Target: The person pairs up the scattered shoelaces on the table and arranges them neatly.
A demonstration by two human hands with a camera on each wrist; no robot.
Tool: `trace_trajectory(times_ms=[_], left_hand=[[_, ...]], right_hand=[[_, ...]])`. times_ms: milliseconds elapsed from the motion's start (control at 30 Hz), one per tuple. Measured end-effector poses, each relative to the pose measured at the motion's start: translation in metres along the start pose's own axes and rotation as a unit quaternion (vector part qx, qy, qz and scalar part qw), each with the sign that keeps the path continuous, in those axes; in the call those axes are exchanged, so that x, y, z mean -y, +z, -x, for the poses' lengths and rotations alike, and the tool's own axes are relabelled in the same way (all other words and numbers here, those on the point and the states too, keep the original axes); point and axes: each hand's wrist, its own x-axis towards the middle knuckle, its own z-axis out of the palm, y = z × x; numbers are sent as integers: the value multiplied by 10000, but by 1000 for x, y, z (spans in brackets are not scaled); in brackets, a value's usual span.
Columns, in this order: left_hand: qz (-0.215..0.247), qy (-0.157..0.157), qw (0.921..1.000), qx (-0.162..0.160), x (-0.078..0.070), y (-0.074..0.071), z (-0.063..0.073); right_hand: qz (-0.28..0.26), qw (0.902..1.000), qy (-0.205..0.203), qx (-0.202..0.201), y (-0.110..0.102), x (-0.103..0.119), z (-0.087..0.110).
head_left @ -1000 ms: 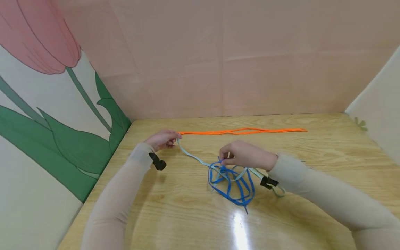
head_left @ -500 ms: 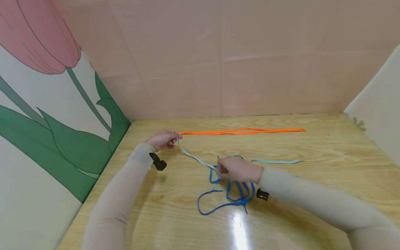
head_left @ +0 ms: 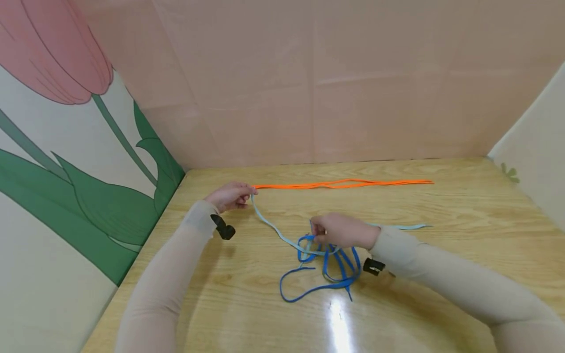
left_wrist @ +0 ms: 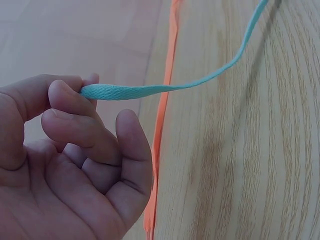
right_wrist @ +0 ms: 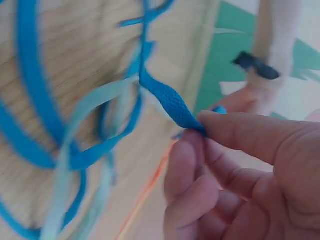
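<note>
Pale turquoise flat woven lace (left_wrist: 120, 92), pinched in the left hand (head_left: 230, 196), slants rightward and nearward across the wooden bench (head_left: 234, 304) to looped blue woven lace (right_wrist: 170, 102), which the closer right hand (head_left: 343, 229) pinches between its fingers.

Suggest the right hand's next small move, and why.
I'd probably ease the blue lace upward with the right hand: that hand pinches it, the left hand holds the mint lace, and the two laces cross in loose loops.
</note>
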Motion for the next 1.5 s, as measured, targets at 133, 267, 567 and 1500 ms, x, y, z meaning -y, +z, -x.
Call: trace_trajectory(times_ms=[133, 267, 567, 1500], left_hand=[[19, -57, 10000, -45, 0, 1, 1], [21, -72, 10000, -28, 1, 2, 0], [49, 10, 10000, -58, -2, 3, 0], [36, 56, 10000, -49, -5, 2, 1]], right_hand=[[-205, 9988, -431, -92, 4, 14, 5], [-425, 9953, -853, 178, 20, 22, 12], [-659, 9951, -730, 45, -18, -23, 24], [-1895, 9749, 923, 716, -76, -246, 119]])
